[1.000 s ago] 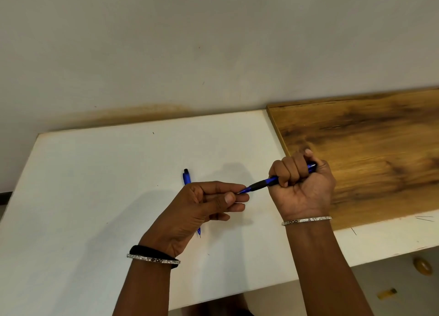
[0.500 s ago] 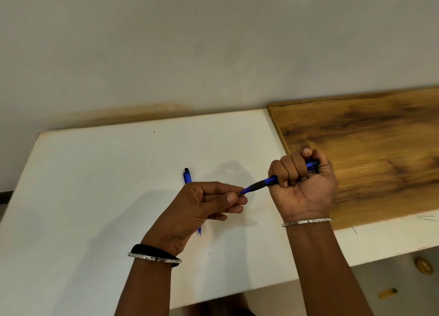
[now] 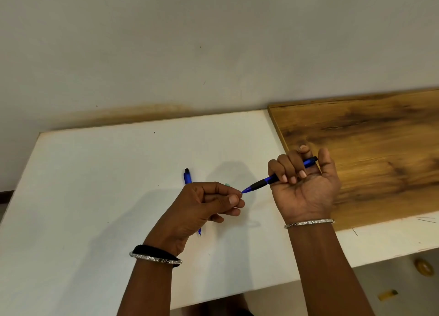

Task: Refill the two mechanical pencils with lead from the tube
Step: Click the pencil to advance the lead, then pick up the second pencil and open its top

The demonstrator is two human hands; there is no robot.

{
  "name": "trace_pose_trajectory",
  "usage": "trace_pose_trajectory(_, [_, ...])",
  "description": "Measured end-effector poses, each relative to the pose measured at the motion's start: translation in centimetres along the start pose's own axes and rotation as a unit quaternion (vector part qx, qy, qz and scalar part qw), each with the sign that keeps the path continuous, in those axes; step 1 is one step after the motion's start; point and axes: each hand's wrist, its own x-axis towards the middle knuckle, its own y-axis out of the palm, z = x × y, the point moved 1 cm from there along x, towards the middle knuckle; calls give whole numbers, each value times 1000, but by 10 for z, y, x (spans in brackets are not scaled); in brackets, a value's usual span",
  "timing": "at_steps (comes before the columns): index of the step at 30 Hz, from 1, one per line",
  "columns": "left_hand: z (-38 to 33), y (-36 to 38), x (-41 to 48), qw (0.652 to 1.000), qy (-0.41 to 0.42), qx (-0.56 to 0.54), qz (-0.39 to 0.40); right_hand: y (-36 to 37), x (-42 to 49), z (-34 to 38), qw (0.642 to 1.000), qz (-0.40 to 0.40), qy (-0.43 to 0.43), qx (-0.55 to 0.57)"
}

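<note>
My right hand [image 3: 303, 189] grips a blue mechanical pencil [image 3: 270, 180] with a black grip, held above the white table [image 3: 95, 196]. Its tip points left and its black end sticks out beside my raised thumb. My left hand [image 3: 202, 208] has thumb and forefinger pinched together right at that tip; anything between them is too thin to make out. A second blue pencil [image 3: 187, 176] lies on the table under my left hand, cap away from me, tip [image 3: 200, 233] showing below the palm. A small green piece [image 3: 227, 184] peeks out behind my left fingers.
A brown wooden board [image 3: 368, 154] lies on the right part of the table, just behind my right hand. The wall runs along the table's far edge. On the floor at lower right are a round yellow object [image 3: 424, 267] and a small yellow scrap [image 3: 387, 294].
My right thumb has lifted off the pencil's end and the hand has turned palm-up. The pencil tip now sits at my left fingertips instead of between them. The green piece has come into sight.
</note>
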Motion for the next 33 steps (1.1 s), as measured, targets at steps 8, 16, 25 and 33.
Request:
trace_pose_trajectory(8, [-2, 3, 1, 1000, 2, 16, -19, 1, 0, -1, 1000, 9, 9, -21])
trace_pose_trajectory(16, [-1, 1, 6, 996, -9, 29, -84, 6, 3, -13, 983, -48, 47, -173])
trace_pose_trajectory(25, [3, -4, 10, 983, -15, 48, -174, 0, 4, -30, 876, -61, 41, -476])
trace_pose_trajectory(33, [11, -4, 3, 811, -17, 354, -465, -5, 2, -43, 744, -64, 6, -665])
